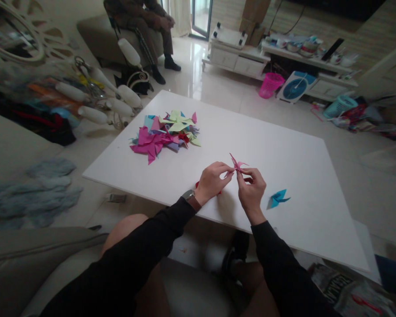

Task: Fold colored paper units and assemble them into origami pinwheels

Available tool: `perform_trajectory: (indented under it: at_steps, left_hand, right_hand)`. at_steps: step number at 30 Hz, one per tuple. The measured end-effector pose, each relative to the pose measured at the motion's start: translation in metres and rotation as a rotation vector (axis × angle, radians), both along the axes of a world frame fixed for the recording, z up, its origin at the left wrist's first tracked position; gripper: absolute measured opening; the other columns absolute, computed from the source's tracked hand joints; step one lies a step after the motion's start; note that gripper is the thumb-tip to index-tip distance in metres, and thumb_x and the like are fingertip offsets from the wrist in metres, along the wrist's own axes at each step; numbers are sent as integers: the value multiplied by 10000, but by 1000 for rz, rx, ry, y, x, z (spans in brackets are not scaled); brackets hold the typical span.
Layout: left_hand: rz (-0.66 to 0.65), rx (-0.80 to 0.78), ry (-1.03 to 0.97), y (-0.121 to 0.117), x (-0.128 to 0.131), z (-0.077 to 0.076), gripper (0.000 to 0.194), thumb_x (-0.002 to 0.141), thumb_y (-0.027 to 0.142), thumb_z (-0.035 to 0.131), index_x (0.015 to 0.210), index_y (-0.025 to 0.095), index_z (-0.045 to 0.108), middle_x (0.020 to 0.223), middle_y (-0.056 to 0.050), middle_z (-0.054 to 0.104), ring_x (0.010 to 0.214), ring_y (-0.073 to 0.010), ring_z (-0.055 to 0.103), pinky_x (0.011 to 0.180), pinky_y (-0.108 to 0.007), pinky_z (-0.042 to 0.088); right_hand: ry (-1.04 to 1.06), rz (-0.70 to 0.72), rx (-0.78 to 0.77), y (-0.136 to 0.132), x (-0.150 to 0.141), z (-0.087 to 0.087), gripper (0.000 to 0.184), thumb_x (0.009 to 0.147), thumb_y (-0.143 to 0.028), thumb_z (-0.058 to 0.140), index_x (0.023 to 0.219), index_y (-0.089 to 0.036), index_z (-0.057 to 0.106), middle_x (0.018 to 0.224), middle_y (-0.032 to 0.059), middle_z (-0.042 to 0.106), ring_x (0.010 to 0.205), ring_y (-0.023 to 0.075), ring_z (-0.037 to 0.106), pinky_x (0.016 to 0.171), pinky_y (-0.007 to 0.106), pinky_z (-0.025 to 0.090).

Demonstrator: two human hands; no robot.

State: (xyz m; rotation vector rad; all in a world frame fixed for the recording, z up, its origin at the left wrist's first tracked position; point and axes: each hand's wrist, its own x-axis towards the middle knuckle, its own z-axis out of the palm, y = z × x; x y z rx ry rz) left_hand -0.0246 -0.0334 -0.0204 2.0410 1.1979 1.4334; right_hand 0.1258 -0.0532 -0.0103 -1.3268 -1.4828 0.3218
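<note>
A small pink origami crane (pixel 238 164) is held above the white table (pixel 284 145), pinched between the fingertips of both hands. My left hand (pixel 214 180), with a watch on its wrist, grips it from the left side. From the right, my right hand (pixel 252 188) is closed on its lower part. Behind my left hand a red paper piece (pixel 197 184) lies on the table, mostly hidden. To the right of my right hand sits a blue origami crane (pixel 279 198). A pile of folded paper pieces (pixel 152 143) in several colours covers part of the table's left side.
A person (pixel 148 26) sits on a sofa beyond the table. Left of the table stands a lamp (pixel 95 115) with white shades. Along the far wall are a white cabinet (pixel 224 57), a pink basket (pixel 270 86) and a fan (pixel 295 88).
</note>
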Motion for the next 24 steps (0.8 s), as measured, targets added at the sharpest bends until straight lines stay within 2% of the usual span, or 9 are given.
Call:
perform_trajectory:
  at_steps: [9,12,16,24]
  left_hand:
    - [-5,47,30,0,-1,2,110,860,138,733,948,199,759,944,-41,736,899,-162,682,827,-311,562]
    - [2,25,13,-1,-2,5,151,827,134,760,966,189,739,931,-36,717,902,-169,671,830,-313,554]
    - [30,-3,21,0,-2,6,97,837,130,745,909,187,713,900,-29,700,887,-171,661,816,-309,541]
    - [-15,14,25,-1,-2,3,90,859,135,713,914,200,739,894,-28,701,848,-155,655,788,-297,534]
  right_hand:
    - [22,-7,-18,-2,-3,1,94,907,-292,697,892,-200,691,898,23,693,805,159,665,576,249,521]
    - [26,-22,-21,-2,-3,2,93,905,-290,695,893,-198,691,891,23,689,804,161,662,580,251,524]
    - [26,-40,-27,-1,-2,3,99,900,-294,690,882,-197,685,892,29,690,810,169,665,579,256,523]
    - [39,-40,-19,-1,-3,3,95,897,-290,694,881,-196,690,886,26,694,804,165,665,584,255,520]
